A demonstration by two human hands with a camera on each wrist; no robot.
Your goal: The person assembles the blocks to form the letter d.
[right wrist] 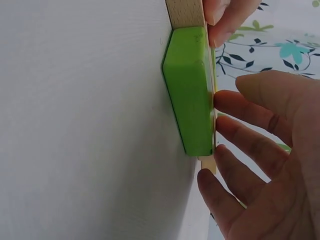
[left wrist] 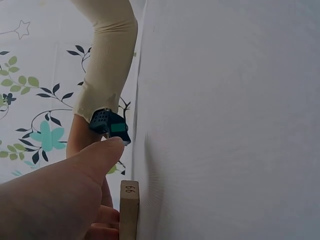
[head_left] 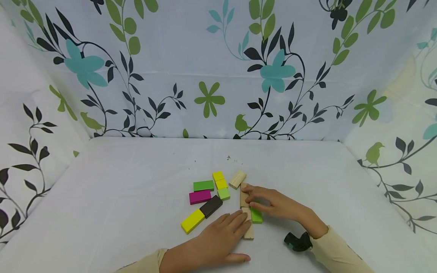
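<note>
Head view shows a white-covered tabletop [head_left: 136,197] with coloured and plain wooden blocks in front of a leaf-printed curtain [head_left: 164,68]. At the near centre, the left hand [head_left: 222,239] lies flat, thumb held out to the right, its fingertips resting over the middle wooden block [head_left: 249,213]; the fingers are nearly straight and grip nothing. Right of it, the right hand [head_left: 276,203] reaches in with lightly bent, spread fingers, touching the far wooden block [head_left: 244,198] without closing round it. These two blocks lie end to end, running from far to near. More bare wood emerges on the near side of the left fingers; whether it is a separate block is hidden. Against the right side of this row sits a green block [head_left: 257,216], near the right thumb. The left wrist view shows a wooden end marked with two like digits.

Beyond the row, a slanted wooden block [head_left: 237,179] lies just to the left. Farther left are two small yellow blocks [head_left: 221,184], a light green block [head_left: 223,194], a long green block [head_left: 203,185] and a magenta block [head_left: 200,196]. Nearer, a black block [head_left: 211,206] meets a long yellow block [head_left: 192,221] end to end. A dark device [head_left: 297,242] is at the right wrist.
</note>
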